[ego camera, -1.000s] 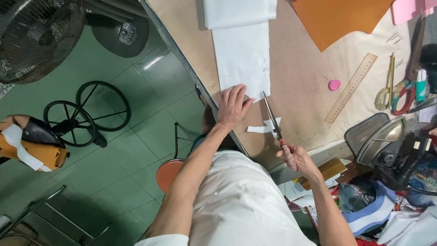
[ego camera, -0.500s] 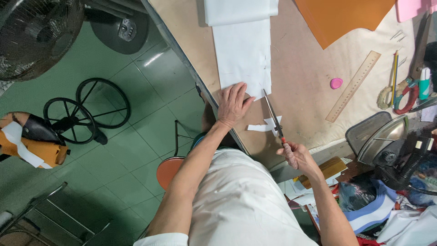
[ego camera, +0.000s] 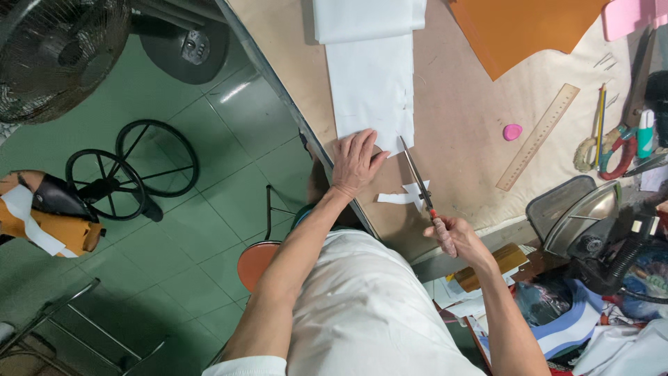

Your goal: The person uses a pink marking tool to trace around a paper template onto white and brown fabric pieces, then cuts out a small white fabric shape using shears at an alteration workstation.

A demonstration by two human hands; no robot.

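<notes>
Beige worktable [ego camera: 459, 139]: left hand [ego camera: 356, 164] (flat, open) on white cloth [ego camera: 372, 87], right hand [ego camera: 456, 237] seemingly clamped around scissors [ego camera: 417, 174].

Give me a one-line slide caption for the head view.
Left hand presses white fabric flat on the table; right hand holds scissors at its edge.

A tailoring or sewing workshop is shown. A desk [ego camera: 459, 146] covered in beige cloth is spread with white fabric [ego camera: 372, 76], orange material [ego camera: 522, 28], a wooden ruler [ego camera: 538, 136], pink chalk [ego camera: 513, 131] and scissors [ego camera: 416, 174]. An iron [ego camera: 581, 216] is kept beside it, and a fan [ego camera: 59, 52] over the green tiled floor [ego camera: 174, 230].
</notes>
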